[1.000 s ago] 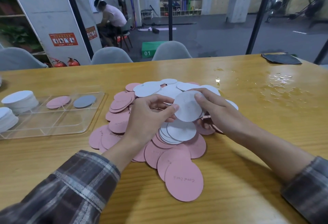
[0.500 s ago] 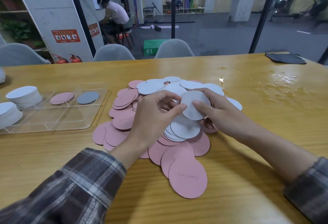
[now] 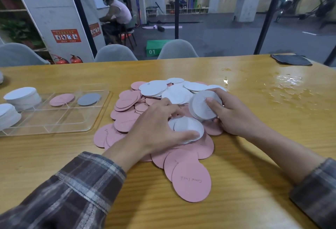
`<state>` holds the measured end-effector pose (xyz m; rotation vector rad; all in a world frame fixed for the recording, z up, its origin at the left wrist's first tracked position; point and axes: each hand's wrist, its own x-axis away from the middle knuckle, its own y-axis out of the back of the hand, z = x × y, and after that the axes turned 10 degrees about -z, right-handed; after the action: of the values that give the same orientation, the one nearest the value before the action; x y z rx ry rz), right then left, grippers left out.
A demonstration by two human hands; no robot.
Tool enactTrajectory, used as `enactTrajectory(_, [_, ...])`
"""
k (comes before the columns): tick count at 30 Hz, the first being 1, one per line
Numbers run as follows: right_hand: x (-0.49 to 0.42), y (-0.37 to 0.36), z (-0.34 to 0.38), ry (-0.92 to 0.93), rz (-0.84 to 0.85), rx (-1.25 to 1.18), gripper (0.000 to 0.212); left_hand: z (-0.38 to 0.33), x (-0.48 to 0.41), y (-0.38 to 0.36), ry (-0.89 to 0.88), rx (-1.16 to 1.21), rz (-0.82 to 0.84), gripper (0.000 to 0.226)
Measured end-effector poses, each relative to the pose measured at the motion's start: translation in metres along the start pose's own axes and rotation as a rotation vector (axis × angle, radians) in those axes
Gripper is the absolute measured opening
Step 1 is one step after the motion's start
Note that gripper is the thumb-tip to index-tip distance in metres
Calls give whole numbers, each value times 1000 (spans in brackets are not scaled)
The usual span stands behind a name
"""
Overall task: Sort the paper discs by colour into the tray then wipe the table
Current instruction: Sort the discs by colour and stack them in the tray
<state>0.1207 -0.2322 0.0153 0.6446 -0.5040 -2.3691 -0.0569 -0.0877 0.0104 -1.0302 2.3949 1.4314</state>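
Note:
A heap of pink discs and white discs covers the middle of the wooden table. My right hand grips a small stack of white discs, tilted up above the heap. My left hand lies flat on the heap, its thumb and fingers pressing on loose white discs. At the left stands a clear compartment tray with a pink disc and a grey disc in two back cells, and white stacks at its left end.
A dark cloth lies at the far right corner. Spilled water glistens on the table's right part. Grey chairs stand behind the far edge. A person sits at a distance beyond the glass.
My left hand has let go of the white stack and dropped onto the loose white discs below. My right hand now holds the stack alone, shifted slightly right.

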Motion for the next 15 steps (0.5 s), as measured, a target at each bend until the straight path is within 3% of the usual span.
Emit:
enactTrajectory(3, [-3,0,-6,-26,-5,11,21,3,1,4,-4,-30,59,62])
enactTrajectory(7, [-3,1,-8,-15,7,7,20,-1,0,6,-46,-2,21,47])
enactTrajectory(11, [-3,1,-7,-12,10,-7,21,1,-4,5,49,247,-16,18])
enactTrajectory(15, [2,0,2,-22,39,-53,21,3,-8,7,183,533,-34,18])
